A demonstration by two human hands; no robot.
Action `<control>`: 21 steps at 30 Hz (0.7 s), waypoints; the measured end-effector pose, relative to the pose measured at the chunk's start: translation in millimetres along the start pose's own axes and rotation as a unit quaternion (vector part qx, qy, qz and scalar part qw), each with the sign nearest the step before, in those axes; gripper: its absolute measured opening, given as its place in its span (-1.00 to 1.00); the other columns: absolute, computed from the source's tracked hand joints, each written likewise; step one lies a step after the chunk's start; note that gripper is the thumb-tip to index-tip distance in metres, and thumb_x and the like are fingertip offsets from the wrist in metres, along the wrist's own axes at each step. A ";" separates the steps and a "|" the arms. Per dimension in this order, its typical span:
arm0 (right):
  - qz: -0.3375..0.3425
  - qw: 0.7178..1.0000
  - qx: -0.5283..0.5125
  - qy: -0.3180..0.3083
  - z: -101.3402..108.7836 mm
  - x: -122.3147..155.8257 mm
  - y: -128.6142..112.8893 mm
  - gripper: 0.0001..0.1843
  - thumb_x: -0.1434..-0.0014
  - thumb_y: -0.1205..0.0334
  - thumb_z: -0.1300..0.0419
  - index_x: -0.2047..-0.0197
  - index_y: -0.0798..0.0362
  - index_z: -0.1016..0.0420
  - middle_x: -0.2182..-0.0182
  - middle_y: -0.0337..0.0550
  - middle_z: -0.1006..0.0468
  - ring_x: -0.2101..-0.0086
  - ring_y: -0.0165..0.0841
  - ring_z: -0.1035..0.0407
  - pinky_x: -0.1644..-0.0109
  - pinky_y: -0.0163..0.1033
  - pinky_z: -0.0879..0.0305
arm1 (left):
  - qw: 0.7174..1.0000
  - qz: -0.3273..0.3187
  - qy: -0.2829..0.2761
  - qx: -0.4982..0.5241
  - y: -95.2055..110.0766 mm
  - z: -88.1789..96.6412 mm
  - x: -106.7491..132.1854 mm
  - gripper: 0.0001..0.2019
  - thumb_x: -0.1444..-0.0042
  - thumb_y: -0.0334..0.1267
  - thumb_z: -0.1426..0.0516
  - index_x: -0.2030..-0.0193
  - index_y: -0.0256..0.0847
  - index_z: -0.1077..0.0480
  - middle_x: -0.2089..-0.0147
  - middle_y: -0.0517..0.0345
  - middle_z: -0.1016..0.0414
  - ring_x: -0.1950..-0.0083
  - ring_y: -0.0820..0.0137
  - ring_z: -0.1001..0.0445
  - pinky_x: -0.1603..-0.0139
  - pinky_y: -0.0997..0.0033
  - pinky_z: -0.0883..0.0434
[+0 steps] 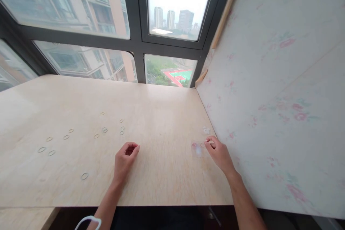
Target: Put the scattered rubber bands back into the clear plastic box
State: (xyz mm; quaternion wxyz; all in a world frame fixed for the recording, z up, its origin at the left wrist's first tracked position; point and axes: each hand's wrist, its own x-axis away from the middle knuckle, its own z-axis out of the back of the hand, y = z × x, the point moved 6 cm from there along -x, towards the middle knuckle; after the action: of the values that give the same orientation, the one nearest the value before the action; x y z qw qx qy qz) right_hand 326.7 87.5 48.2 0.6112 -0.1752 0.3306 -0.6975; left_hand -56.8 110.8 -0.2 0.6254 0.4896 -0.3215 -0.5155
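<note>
Rings [105, 130] loose on worktop [161, 172]; work seemingly unfinished. Left hand [124, 160] curled, right hand [219, 153] pinched at transparent rectangle [198, 151]; grasps I can't tell.

A broad lane crosses the beige marbled counter [164, 176] between the left fingers [132, 145] and the clear, flat rectangular case [198, 152]. The white, flower-patterned wall [269, 115] bars the right side; thin, round bands [84, 180] dot the left.
</note>
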 end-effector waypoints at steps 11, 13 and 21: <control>0.009 0.994 0.106 -0.013 -7.2 -2.5 13.2 -0.81 -0.16 0.11 -0.05 0.37 -0.02 -0.42 0.72 -0.40 -0.17 0.64 -0.40 -0.14 0.52 -0.32 0.10 | 1.000 0.003 0.008 -0.021 0.5 0.8 -1.0 -0.74 0.03 -0.04 -0.20 0.35 -0.21 -0.42 0.40 0.16 -0.51 0.35 0.32 -0.48 0.30 0.38 -0.42; 0.010 0.995 0.099 -0.012 -6.2 0.7 14.0 -0.79 -0.16 0.10 -0.05 0.37 -0.02 -0.43 0.73 -0.41 -0.15 0.65 -0.41 -0.12 0.53 -0.32 0.10 | 1.000 0.004 0.006 -0.022 0.2 0.6 -1.1 -0.74 0.02 -0.04 -0.19 0.35 -0.21 -0.42 0.39 0.16 -0.51 0.35 0.32 -0.48 0.31 0.39 -0.42; 0.030 0.987 0.159 -0.008 -5.1 -41.8 -8.5 -0.65 -0.24 0.10 0.03 0.17 0.04 -0.53 0.65 -0.33 -0.36 0.58 -0.42 -0.27 0.44 -0.35 -0.10 | 1.000 0.002 -0.003 -0.015 1.2 -0.7 -1.0 -0.75 0.02 -0.05 -0.19 0.36 -0.20 -0.41 0.39 0.15 -0.51 0.34 0.32 -0.48 0.31 0.40 -0.41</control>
State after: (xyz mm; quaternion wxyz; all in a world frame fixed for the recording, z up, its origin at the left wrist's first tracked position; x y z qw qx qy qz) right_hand 325.1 129.6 56.9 0.6542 -0.0714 0.2160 -0.7213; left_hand -56.0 111.9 0.9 0.6325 0.4783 -0.3166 -0.5206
